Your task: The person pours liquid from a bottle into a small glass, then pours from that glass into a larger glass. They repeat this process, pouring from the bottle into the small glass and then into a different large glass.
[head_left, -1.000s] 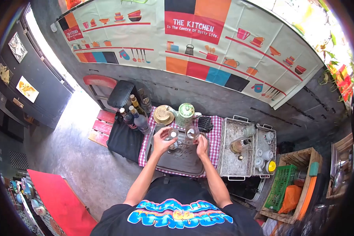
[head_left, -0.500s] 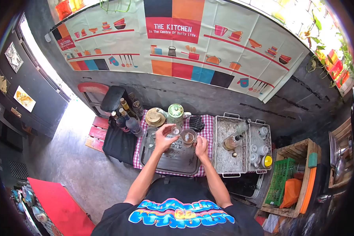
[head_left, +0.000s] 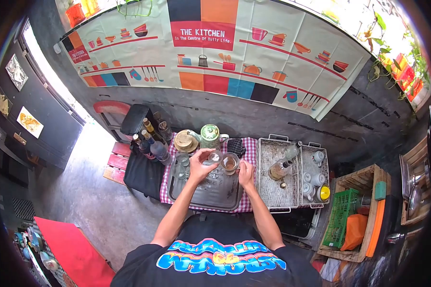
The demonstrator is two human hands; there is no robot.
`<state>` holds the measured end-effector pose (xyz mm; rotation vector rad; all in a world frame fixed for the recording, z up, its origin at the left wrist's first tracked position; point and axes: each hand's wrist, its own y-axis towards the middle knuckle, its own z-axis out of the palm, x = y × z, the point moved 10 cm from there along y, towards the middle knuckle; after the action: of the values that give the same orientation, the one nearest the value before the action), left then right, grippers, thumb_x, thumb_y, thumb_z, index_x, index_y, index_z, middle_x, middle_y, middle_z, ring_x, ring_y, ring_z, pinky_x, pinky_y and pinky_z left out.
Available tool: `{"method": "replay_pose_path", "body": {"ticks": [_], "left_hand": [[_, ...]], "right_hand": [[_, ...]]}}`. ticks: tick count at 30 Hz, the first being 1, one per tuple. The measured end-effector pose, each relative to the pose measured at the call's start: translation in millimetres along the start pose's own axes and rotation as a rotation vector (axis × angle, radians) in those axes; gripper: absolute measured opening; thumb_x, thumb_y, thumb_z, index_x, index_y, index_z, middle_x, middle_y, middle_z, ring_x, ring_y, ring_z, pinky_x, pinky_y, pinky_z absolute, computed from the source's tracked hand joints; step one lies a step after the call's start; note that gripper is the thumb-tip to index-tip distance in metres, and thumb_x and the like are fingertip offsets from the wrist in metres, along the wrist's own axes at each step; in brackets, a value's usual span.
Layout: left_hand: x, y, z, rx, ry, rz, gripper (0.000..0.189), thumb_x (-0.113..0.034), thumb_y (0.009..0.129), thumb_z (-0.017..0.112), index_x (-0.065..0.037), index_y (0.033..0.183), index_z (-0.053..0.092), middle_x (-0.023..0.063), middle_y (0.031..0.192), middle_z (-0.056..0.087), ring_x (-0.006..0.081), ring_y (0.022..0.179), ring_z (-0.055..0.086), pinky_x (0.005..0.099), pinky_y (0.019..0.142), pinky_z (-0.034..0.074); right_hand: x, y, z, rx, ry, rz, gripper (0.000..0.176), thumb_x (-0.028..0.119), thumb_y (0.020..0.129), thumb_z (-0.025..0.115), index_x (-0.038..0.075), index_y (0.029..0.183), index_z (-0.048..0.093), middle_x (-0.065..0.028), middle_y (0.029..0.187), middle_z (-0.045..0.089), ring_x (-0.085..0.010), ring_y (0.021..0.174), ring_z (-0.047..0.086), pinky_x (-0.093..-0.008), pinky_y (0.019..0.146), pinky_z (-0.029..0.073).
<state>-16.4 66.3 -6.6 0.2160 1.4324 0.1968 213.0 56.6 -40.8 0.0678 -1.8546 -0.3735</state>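
Overhead, two glasses side by side above the metal tray (head_left: 220, 195).
Left hand (head_left: 201, 166) pinches the small glass (head_left: 214, 156), just left of the tumbler (head_left: 229, 163) that the right hand (head_left: 246, 173) grips from its right.

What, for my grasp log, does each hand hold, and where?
Left hand: small clear glass, by its side. Right hand: larger clear glass of brown liquid, apparently by its side.

Over the metal tray (head_left: 222, 195), the left hand (head_left: 200, 166) grips a small glass (head_left: 214, 157). The right hand (head_left: 246, 173) touches a larger glass (head_left: 229, 163) there.
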Motion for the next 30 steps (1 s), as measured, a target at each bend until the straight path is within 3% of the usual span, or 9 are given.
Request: {"method": "replay_pose_path", "body": {"ticks": [11, 23, 26, 30], "left_hand": [[-14.9, 3.9, 0.8, 0.004, 0.101, 0.060, 0.051, 0.001, 0.068, 0.078, 0.000, 0.118, 0.068, 0.0109, 0.120, 0.071, 0.0164, 0.110, 0.067, 0.0311, 0.100, 0.050], [-34.4, 9.3, -1.7, -0.003, 0.263, 0.162, 0.047, -0.003, 0.065, 0.075, -0.002, 0.113, 0.074, 0.0120, 0.115, 0.073, 0.0213, 0.109, 0.069, 0.0324, 0.100, 0.050], [-35.1, 11.1, 0.6, 0.052, 0.290, 0.166, 0.051, -0.001, 0.065, 0.075, 0.001, 0.116, 0.072, 0.0130, 0.118, 0.072, 0.0212, 0.115, 0.065, 0.0337, 0.104, 0.047], [-47.3, 12.6, 3.0, 0.038, 0.318, 0.231, 0.046, -0.004, 0.065, 0.075, -0.002, 0.111, 0.074, 0.0128, 0.113, 0.074, 0.0248, 0.109, 0.068, 0.0352, 0.100, 0.050]], "right_hand": [[12.5, 3.8, 0.2, 0.025, -0.036, -0.003, 0.039, 0.022, 0.097, 0.045, 0.000, 0.069, 0.057, -0.0086, 0.055, 0.055, -0.0156, 0.051, 0.054, -0.0344, 0.051, 0.040], [10.3, 3.6, 8.5, 0.049, -0.020, 0.001, 0.038, 0.021, 0.097, 0.044, 0.000, 0.067, 0.053, -0.0078, 0.056, 0.053, -0.0153, 0.052, 0.053, -0.0345, 0.051, 0.039], [14.7, 3.8, 9.2, 0.040, 0.004, 0.011, 0.038, 0.022, 0.097, 0.043, 0.000, 0.067, 0.052, -0.0082, 0.056, 0.053, -0.0159, 0.052, 0.053, -0.0352, 0.051, 0.039], [13.0, 4.8, 9.0, 0.030, -0.021, 0.007, 0.038, 0.022, 0.096, 0.044, 0.000, 0.067, 0.053, -0.0084, 0.056, 0.053, -0.0163, 0.052, 0.053, -0.0352, 0.051, 0.039]]}}
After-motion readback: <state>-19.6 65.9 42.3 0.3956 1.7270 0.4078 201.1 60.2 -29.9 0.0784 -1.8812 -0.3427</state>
